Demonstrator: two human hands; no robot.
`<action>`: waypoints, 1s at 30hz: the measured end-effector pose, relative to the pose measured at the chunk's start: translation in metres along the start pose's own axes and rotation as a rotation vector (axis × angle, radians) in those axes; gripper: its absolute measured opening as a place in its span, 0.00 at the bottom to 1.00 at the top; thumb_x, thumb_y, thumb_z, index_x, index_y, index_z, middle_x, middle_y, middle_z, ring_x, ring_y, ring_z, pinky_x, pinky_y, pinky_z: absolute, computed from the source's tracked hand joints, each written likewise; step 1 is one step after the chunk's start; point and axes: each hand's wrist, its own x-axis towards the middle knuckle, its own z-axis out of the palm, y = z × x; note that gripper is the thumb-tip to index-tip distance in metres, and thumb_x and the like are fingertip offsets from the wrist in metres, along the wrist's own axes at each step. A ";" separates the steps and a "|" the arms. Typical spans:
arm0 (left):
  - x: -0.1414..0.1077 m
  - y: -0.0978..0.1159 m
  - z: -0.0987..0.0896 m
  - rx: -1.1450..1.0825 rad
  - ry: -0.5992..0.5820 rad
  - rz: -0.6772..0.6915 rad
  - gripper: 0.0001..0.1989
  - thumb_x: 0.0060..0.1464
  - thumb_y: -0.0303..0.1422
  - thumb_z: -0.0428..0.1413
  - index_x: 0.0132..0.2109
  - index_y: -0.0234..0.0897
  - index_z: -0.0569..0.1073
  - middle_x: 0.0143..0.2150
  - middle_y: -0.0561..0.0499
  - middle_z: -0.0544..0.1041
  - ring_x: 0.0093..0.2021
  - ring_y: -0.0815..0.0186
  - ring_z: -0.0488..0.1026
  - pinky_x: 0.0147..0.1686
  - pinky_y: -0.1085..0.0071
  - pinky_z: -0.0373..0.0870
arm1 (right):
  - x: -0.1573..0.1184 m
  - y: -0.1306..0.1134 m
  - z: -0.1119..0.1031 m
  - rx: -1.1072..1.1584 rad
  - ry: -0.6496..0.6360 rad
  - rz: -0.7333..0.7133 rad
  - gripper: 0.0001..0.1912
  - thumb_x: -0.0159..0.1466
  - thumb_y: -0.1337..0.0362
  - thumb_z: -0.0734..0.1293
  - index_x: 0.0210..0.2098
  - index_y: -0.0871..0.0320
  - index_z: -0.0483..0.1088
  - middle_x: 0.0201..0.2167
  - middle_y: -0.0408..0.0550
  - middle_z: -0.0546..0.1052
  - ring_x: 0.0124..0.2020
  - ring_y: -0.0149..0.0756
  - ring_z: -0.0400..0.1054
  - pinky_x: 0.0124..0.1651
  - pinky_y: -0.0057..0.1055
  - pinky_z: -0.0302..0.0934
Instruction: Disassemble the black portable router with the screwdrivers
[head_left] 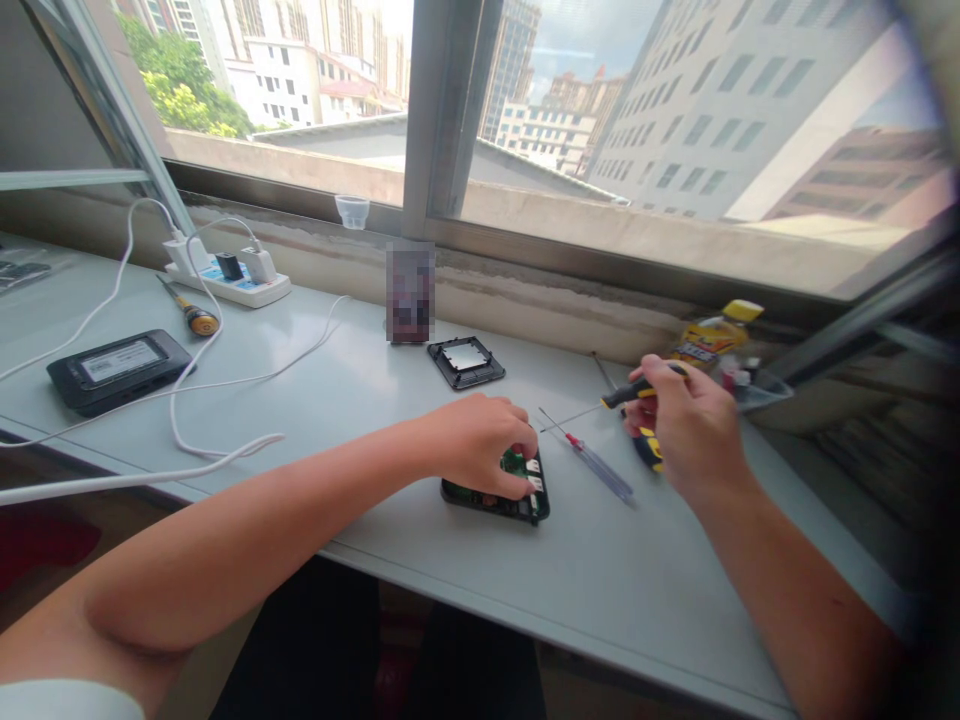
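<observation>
A black open casing (495,508) with a green circuit board and white connectors lies near the table's front edge. My left hand (480,440) reaches over it, thumb and fingers closed on its right end by the connectors; the hand hides much of the board. My right hand (686,420) grips a black and yellow screwdriver (626,393) above the table. Its thin shaft points left, the tip close to my left fingers and apart from the casing. Under the shaft lies a clear-handled screwdriver with a red collar (600,468). Another yellow and black handle (646,450) is partly behind my right hand.
A black cover (466,361) lies behind the casing, near a pixelated upright object (410,293). Leftward are a black device (120,368), a short screwdriver (196,316), a power strip (229,280) and loose white cables (225,458). A yellow-capped bottle (712,335) stands by the window.
</observation>
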 end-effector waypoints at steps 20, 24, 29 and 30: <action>-0.006 -0.010 -0.020 0.042 0.035 -0.112 0.14 0.52 0.35 0.56 0.46 0.36 0.76 0.44 0.46 0.76 0.44 0.59 0.72 0.44 0.65 0.67 | 0.004 0.017 -0.004 -0.889 -0.423 -0.054 0.10 0.55 0.54 0.71 0.30 0.54 0.74 0.29 0.46 0.79 0.30 0.42 0.71 0.32 0.36 0.60; -0.009 -0.014 -0.031 -0.001 -0.013 -0.150 0.11 0.50 0.33 0.56 0.42 0.37 0.76 0.42 0.48 0.76 0.42 0.61 0.72 0.41 0.67 0.67 | -0.001 0.013 -0.005 -0.899 -0.451 -0.109 0.16 0.60 0.49 0.68 0.35 0.55 0.75 0.33 0.49 0.80 0.33 0.44 0.73 0.36 0.39 0.64; -0.013 -0.011 -0.037 -0.028 -0.075 -0.156 0.10 0.50 0.33 0.57 0.40 0.37 0.77 0.41 0.49 0.78 0.41 0.62 0.73 0.40 0.68 0.67 | -0.008 0.001 -0.007 -0.765 -0.491 -0.246 0.23 0.62 0.43 0.66 0.45 0.54 0.74 0.45 0.49 0.79 0.42 0.44 0.74 0.46 0.41 0.68; -0.013 -0.010 -0.037 -0.032 -0.086 -0.157 0.10 0.50 0.34 0.57 0.40 0.38 0.77 0.40 0.50 0.78 0.41 0.62 0.73 0.40 0.68 0.66 | -0.010 -0.002 -0.007 -0.707 -0.531 -0.255 0.23 0.61 0.42 0.67 0.45 0.53 0.74 0.45 0.49 0.78 0.42 0.43 0.74 0.46 0.41 0.69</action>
